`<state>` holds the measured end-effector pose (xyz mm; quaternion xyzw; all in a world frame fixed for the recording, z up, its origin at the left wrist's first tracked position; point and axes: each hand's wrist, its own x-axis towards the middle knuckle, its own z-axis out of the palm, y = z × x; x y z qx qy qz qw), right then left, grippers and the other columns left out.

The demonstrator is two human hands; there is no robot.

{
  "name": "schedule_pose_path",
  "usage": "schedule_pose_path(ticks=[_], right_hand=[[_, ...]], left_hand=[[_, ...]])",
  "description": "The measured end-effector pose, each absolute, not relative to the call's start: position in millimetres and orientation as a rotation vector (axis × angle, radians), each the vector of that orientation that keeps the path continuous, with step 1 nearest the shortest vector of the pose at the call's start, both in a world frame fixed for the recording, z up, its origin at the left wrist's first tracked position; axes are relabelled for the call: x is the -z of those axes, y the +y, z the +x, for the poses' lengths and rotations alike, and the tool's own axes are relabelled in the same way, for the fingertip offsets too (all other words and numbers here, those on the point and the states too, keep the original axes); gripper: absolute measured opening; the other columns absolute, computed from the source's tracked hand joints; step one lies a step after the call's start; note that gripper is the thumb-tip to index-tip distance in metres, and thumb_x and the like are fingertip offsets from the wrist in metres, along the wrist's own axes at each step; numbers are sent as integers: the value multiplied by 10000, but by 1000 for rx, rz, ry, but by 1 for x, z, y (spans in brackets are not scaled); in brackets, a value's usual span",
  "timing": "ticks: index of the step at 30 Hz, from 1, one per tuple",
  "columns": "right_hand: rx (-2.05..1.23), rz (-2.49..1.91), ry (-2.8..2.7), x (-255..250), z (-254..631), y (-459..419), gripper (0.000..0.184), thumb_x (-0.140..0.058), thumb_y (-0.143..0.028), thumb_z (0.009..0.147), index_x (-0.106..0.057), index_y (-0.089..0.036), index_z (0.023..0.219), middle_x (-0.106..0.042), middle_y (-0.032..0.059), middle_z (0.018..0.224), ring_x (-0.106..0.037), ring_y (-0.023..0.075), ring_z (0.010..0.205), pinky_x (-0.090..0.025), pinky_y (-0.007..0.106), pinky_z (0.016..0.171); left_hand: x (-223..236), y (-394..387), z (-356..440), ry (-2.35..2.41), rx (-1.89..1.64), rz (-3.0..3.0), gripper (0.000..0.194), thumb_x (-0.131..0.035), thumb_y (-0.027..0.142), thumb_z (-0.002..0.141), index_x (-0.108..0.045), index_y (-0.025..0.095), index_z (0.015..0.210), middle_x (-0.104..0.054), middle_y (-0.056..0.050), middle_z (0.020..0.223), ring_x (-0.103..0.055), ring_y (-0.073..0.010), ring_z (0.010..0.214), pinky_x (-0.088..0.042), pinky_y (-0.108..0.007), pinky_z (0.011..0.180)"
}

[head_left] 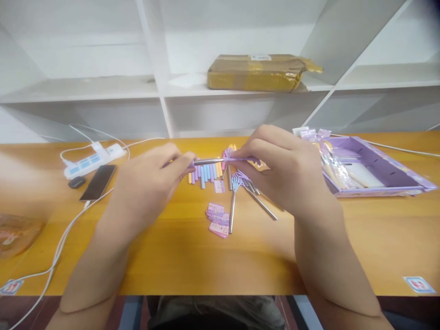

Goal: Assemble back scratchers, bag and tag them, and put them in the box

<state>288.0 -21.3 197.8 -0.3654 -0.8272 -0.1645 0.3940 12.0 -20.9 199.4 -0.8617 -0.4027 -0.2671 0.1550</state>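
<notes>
A purple back scratcher (208, 161) with a metal rod is held level above the table between my hands. My left hand (146, 183) is closed around its handle end, which the fingers mostly cover. Thumb and fingers of my right hand (285, 169) pinch the purple head end. Below lie several metal rods with hand-shaped heads, among them a blue-headed back scratcher (235, 184) and purple ones beside it. Behind them, a row of handles (203, 174) in blue, purple and yellow lies partly hidden by the held piece. A small pile of pink and purple cards (218, 221) sits nearer me.
On the right stands an open purple box (405, 182) with plastic-wrapped pieces inside. At left are a power strip (94, 161), a phone (98, 182) and white cables (65, 233). A taped cardboard parcel (254, 75) rests on the white shelf behind.
</notes>
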Motion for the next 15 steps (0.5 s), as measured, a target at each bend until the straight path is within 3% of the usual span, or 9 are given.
schedule_pose_path(ticks=[7, 12, 15], right_hand=[[440, -993, -2103, -197, 293, -18, 228, -583, -255, 1106, -685, -274, 903, -610, 41, 820, -579, 222, 789, -399, 376, 679], [500, -995, -2088, -191, 299, -7, 159, -616, -293, 1091, -677, -281, 945, -608, 43, 812, -588, 239, 808, -394, 385, 701], [569, -1000, -2083, -192, 299, -4, 213, -618, -275, 1091, -650, -264, 881, -608, 32, 791, -579, 224, 787, -383, 381, 705]], left_hand=[[-195, -16, 17, -1184, 785, -2526, 233, -528, 321, 1104, -756, 339, 1146, -759, -33, 954, -709, -252, 935, -484, -360, 705], [-192, -6, 18, -1149, 744, -2539, 248, -543, 296, 1104, -756, 359, 1216, -763, -31, 959, -693, -234, 873, -431, -347, 662], [-194, -2, 14, -1162, 744, -2508, 281, -523, 286, 1115, -757, 378, 1241, -768, -27, 936, -680, -233, 859, -405, -351, 645]])
